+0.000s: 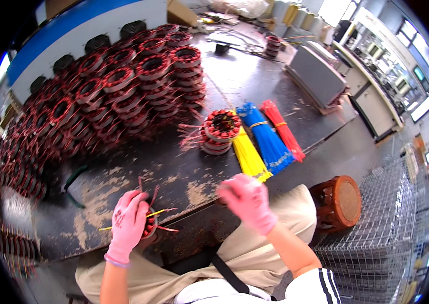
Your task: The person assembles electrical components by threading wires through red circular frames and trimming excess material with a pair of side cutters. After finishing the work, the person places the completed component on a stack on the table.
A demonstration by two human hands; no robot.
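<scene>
My left hand (127, 219), in a pink glove, is closed on a motor stator (149, 226) with red windings at the table's front edge. Its palm and fingers cover much of the stator. A thin yellow tube (156, 213) lies across the stator, and several reddish leads stick out of it. My right hand (249, 201), also pink-gloved, is above the front edge, apart from the stator. Its fingers look curled but are smeared by motion, so anything between them cannot be made out. Beyond it stands a short stack of stators (220, 133).
Bundles of yellow (250, 154), blue (266, 139) and red tubes (283, 130) lie right of the short stack. Many stacked stators (118, 81) fill the back left. Green-handled pliers (75, 185) rest at left. A wooden stool (343, 202) and wire-mesh cage (371, 243) stand right.
</scene>
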